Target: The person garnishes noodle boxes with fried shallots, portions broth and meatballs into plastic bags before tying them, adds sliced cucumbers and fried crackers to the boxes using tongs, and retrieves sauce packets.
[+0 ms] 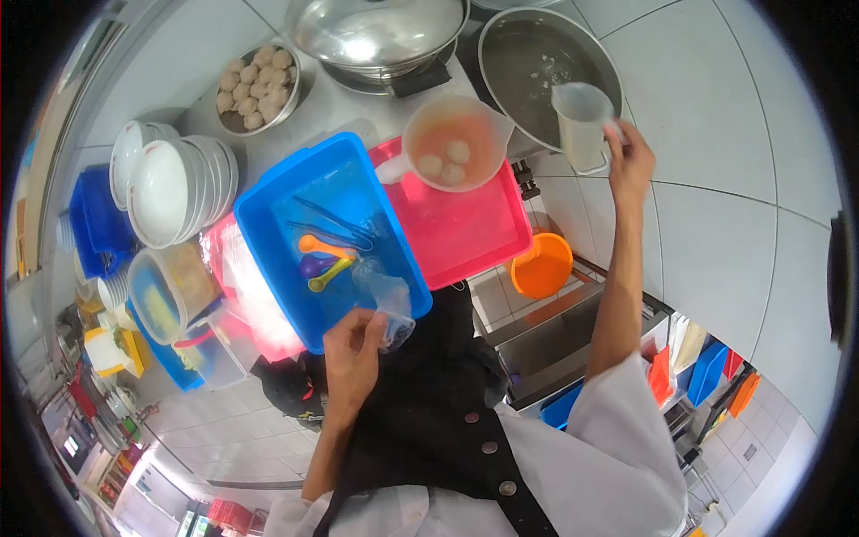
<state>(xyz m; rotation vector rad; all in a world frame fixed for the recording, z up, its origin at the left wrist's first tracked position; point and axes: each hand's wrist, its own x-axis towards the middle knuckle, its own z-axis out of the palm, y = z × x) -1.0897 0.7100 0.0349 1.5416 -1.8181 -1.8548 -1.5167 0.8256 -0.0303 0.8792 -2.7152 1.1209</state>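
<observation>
My right hand (633, 166) is closed round the handle of a small clear plastic measuring jug (580, 121), tilted over the rim of a large metal pot (501, 54) of liquid. My left hand (352, 353) pinches the mouth of a clear plastic bag (385, 300). The bag hangs over the near edge of a blue tray (268, 201). Inside that tray lie tongs (327, 219) and several colored measuring spoons (329, 246). A larger translucent jug (488, 121) with pale balls (455, 152) in liquid rests over a pink tray (474, 242).
A bowl of meatballs (255, 85) and a lidded pan (376, 31) stand at the back. White bowls (165, 201) are stacked at left beside a plastic food container (161, 291). Below the pink tray is an orange bucket (541, 266).
</observation>
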